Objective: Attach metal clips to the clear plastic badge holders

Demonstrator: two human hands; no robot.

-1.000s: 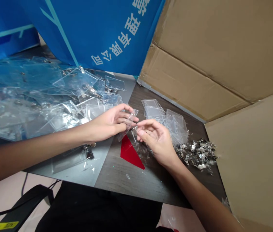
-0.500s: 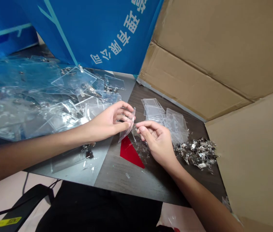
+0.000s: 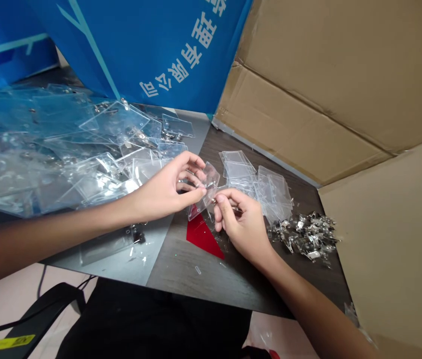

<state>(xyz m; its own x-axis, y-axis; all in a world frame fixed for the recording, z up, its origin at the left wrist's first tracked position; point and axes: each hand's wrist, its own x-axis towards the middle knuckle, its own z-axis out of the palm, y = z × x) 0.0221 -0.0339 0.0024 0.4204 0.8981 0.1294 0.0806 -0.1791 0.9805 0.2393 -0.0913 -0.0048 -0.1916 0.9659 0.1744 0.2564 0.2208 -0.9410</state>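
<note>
- Your left hand [image 3: 175,185] pinches a clear sleeve [image 3: 211,180] between thumb and fingers, tilted above the surface [image 3: 188,279] between your hands, seemingly to give your right hand [image 3: 244,218] its edge.
- Your right thumb and forefinger pinch a small shiny part [image 3: 214,201], mostly hidden; whether it touches the sleeve, you can't tell.
- Just beyond your right hand lie loose sleeves [image 3: 275,187], and right of it clips [image 3: 310,238], probably for easy reach.
- Left of your left hand, a pile [image 3: 115,119] of clipped sleeves sits apart, perhaps to avoid mixing.
</note>
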